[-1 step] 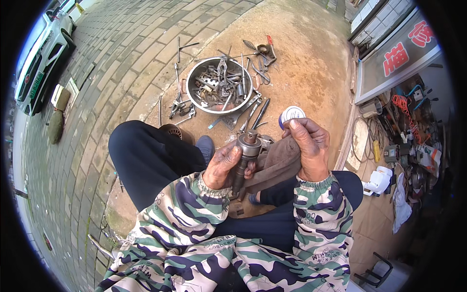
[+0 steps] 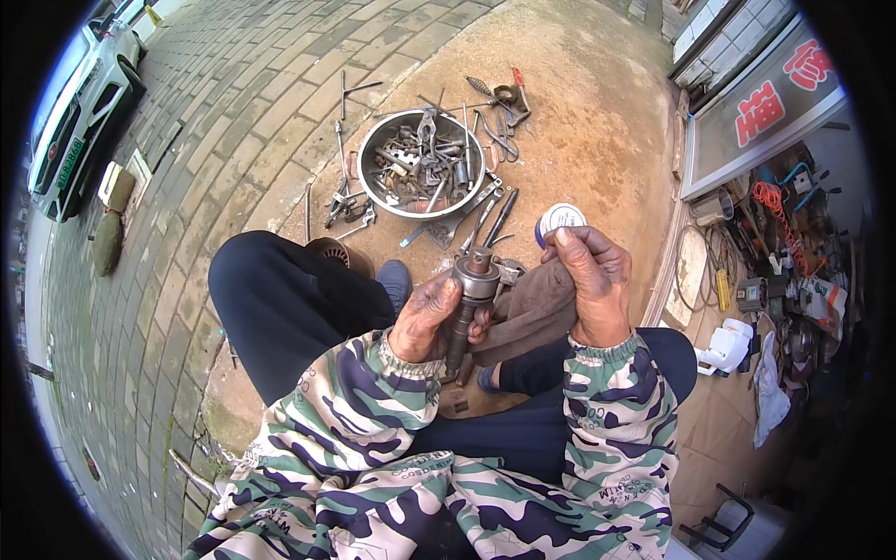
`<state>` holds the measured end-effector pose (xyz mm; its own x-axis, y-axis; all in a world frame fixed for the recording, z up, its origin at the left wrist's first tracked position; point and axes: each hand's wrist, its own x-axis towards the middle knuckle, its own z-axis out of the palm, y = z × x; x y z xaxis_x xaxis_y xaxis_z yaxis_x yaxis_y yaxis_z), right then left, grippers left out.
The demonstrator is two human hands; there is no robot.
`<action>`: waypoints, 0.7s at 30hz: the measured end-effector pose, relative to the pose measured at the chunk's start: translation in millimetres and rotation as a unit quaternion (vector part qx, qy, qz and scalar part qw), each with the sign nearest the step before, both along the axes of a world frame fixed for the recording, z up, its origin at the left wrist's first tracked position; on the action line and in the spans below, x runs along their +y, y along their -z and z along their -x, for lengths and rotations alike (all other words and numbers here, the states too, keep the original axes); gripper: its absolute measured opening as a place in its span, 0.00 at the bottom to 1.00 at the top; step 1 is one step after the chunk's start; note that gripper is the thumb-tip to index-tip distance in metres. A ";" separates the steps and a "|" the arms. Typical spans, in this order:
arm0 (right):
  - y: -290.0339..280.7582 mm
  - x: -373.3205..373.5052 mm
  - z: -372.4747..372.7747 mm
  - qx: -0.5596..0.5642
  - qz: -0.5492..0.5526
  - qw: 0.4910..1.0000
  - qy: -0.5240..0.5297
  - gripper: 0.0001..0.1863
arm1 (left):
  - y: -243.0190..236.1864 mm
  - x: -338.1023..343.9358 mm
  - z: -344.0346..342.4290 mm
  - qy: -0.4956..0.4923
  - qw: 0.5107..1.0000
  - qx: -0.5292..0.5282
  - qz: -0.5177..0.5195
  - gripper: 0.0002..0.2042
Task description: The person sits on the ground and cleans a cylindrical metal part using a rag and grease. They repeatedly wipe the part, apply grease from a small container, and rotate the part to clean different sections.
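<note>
My left hand is closed around a greasy metal spindle. It is nearly upright, with a wide round collar and a short stub with a hole at the top. A brown cloth is pinched between the thumb and fingers of my right hand. The cloth hangs down and stretches toward the spindle; whether the two touch, I cannot tell. Just beyond my right fingers sits a round blue tub with a white lid, partly hidden by the hand.
Ahead stands a metal basin full of tools and parts. Pliers, screwdrivers and a T-handle wrench lie around it. Beside my left leg is a motor stator. A cluttered doorway is at right; a parked car, far left.
</note>
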<state>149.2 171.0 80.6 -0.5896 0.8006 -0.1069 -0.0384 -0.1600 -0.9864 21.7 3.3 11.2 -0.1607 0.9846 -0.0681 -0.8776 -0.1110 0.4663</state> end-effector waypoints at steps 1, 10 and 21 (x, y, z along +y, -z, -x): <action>3.5 -0.7 0.6 0.006 0.012 1.000 0.011 0.14 | -2.3 -0.2 -0.9 -0.006 1.000 -0.010 0.011 0.26; 2.8 13.4 5.9 0.098 0.116 0.984 0.095 0.18 | -0.9 4.8 -0.8 -0.016 1.000 0.004 0.000 0.24; 4.2 -17.5 11.5 0.096 0.114 0.961 -0.232 0.22 | -2.8 4.3 0.5 -0.160 0.965 0.171 0.121 0.17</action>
<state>137.8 153.5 76.4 -0.9041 0.4147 -0.1029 -0.0875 -0.4154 -0.9054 21.2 7.6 14.0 -0.5080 0.8428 -0.1778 -0.6059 -0.2029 0.7692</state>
